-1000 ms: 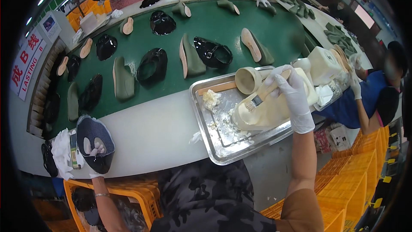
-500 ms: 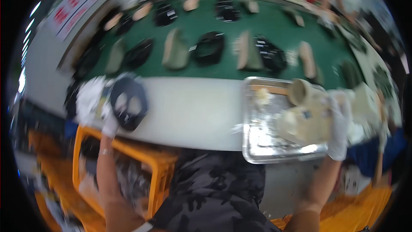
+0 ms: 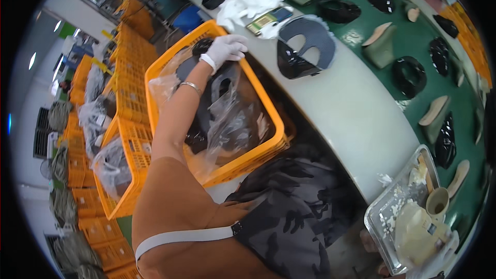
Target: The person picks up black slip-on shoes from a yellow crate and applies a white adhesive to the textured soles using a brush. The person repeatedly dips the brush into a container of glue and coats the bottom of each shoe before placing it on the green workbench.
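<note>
My left hand (image 3: pixel 226 50), in a white glove, reaches over the far rim of an orange plastic crate (image 3: pixel 274 119), its fingers stretched out with nothing in them. Inside the crate lie dark shoe uppers (image 3: pixel 225 85) and clear plastic bags (image 3: pixel 227 124). A black glossy shoe upper with blue-grey lining (image 3: pixel 305 46) rests on the white tabletop (image 3: pixel 341 98), apart from the hand. At the lower right, what looks like my gloved right hand (image 3: pixel 445 252) is beside a metal tray (image 3: pixel 375 225); its fingers cannot be made out.
The tray holds a beige cup (image 3: pixel 437 201), a plastic bag and whitish crumbs. Beyond the table, a green belt (image 3: pixel 356 36) carries green shoe lasts (image 3: pixel 381 46) and black uppers (image 3: pixel 408 76). White cloth (image 3: pixel 248 5) lies at the table's end. Stacked orange crates (image 3: pixel 137 72) stand left.
The view has swung left. My left hand has let go of the black shoe upper on the table and moved over to the crate.
</note>
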Demonstrator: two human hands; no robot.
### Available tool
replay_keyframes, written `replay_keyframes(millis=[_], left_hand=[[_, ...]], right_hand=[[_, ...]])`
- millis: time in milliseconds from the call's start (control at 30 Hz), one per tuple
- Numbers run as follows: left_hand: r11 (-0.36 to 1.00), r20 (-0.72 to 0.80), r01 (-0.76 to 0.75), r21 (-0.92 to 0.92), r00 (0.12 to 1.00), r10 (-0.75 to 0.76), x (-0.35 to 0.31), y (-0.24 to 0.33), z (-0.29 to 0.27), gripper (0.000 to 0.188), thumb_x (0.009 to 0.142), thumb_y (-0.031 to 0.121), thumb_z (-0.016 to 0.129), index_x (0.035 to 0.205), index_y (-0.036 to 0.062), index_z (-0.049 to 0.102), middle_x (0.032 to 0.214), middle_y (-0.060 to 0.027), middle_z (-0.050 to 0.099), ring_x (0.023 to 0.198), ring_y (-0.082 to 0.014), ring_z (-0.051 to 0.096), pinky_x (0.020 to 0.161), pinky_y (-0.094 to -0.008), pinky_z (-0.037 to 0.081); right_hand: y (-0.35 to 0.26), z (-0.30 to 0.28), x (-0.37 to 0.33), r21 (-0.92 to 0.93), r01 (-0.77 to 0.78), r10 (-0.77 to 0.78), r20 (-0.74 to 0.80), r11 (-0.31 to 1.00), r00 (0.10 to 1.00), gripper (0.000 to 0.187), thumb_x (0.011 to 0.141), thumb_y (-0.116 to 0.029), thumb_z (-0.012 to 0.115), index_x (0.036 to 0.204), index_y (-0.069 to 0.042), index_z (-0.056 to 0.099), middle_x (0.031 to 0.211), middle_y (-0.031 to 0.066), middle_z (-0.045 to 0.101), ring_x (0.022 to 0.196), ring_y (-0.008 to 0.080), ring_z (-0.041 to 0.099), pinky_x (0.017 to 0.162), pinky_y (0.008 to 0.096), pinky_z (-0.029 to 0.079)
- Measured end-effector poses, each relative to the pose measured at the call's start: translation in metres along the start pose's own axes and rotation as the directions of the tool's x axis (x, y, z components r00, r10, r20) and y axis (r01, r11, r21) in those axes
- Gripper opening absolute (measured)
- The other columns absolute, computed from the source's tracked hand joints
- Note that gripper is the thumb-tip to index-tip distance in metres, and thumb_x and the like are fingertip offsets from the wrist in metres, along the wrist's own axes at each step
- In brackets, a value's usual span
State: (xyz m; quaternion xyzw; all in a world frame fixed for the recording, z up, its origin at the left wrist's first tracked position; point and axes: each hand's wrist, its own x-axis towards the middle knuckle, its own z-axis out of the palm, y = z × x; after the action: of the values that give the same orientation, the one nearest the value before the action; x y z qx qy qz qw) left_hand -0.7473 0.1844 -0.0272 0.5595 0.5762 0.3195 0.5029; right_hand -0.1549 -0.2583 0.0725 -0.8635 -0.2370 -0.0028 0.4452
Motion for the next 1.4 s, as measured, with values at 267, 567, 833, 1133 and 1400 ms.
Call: replay_keyframes(millis=[267, 567, 833, 1133, 1400], left_hand=[[0.986, -0.717, -0.157, 0.064, 0.68, 0.155, -0.056, -0.081, -0.137, 0.031, 0.085, 0.018, 0.058, 0.109, -0.0016, 0.058, 0.09, -0.0088, 0.065, 0.073, -0.0116, 0.061, 0.066, -0.0225, 0.049], [0.992, -0.562, 0.061, 0.106, 0.827, 0.009, -0.017, -0.061, -0.093, 0.045, 0.079, 0.037, 0.069, 0.106, 0.0027, 0.061, 0.092, -0.001, 0.06, 0.079, -0.0089, 0.052, 0.07, -0.0214, 0.041], [0.902, -0.512, -0.257, 0.348, 0.754, 0.412, -0.01, -0.067, -0.093, 0.039, 0.076, 0.024, 0.07, 0.105, -0.0013, 0.061, 0.108, -0.0147, 0.06, 0.098, -0.0228, 0.057, 0.088, -0.0305, 0.042], [0.25, -0.017, -0.195, 0.948, 0.756, 0.654, -0.032, -0.05, -0.069, 0.034, 0.073, 0.018, 0.068, 0.104, 0.0068, 0.061, 0.111, -0.0129, 0.054, 0.107, -0.0311, 0.049, 0.093, -0.0369, 0.04], [0.142, -0.01, -0.131, 0.981, 0.7, 0.714, -0.034, -0.047, -0.062, 0.021, 0.075, 0.011, 0.063, 0.096, 0.0092, 0.062, 0.091, -0.0075, 0.06, 0.093, -0.0294, 0.054, 0.082, -0.038, 0.045]], right_hand=[[-0.045, 0.026, -0.02, -0.14, 0.245, -0.257, -0.071, 0.959, 0.964, 0.028, 0.093, -0.03, 0.049, 0.099, -0.004, 0.058, 0.093, 0.0076, 0.059, 0.082, 0.0156, 0.055, 0.068, 0.0275, 0.044], [-0.06, 0.026, -0.042, -0.112, 0.175, -0.193, -0.17, 0.978, 0.967, 0.025, 0.09, -0.027, 0.055, 0.091, -0.003, 0.058, 0.085, 0.0097, 0.061, 0.077, 0.0185, 0.057, 0.062, 0.0312, 0.047], [-0.065, 0.033, -0.045, -0.103, 0.154, -0.167, -0.135, 0.983, 0.977, 0.021, 0.088, -0.025, 0.055, 0.089, -0.004, 0.058, 0.088, 0.0084, 0.06, 0.081, 0.0204, 0.055, 0.07, 0.0323, 0.046], [0.052, -0.01, 0.029, 0.175, 0.059, -0.081, 0.116, 0.983, 0.99, 0.037, 0.096, -0.031, 0.042, 0.116, -0.002, 0.052, 0.106, 0.0026, 0.055, 0.096, 0.0104, 0.047, 0.085, 0.0235, 0.036], [0.027, -0.001, 0.011, 0.215, 0.019, -0.038, 0.086, 0.976, 0.996, 0.037, 0.096, -0.03, 0.041, 0.117, -0.002, 0.052, 0.109, 0.0042, 0.053, 0.104, 0.0121, 0.048, 0.089, 0.0247, 0.036]])
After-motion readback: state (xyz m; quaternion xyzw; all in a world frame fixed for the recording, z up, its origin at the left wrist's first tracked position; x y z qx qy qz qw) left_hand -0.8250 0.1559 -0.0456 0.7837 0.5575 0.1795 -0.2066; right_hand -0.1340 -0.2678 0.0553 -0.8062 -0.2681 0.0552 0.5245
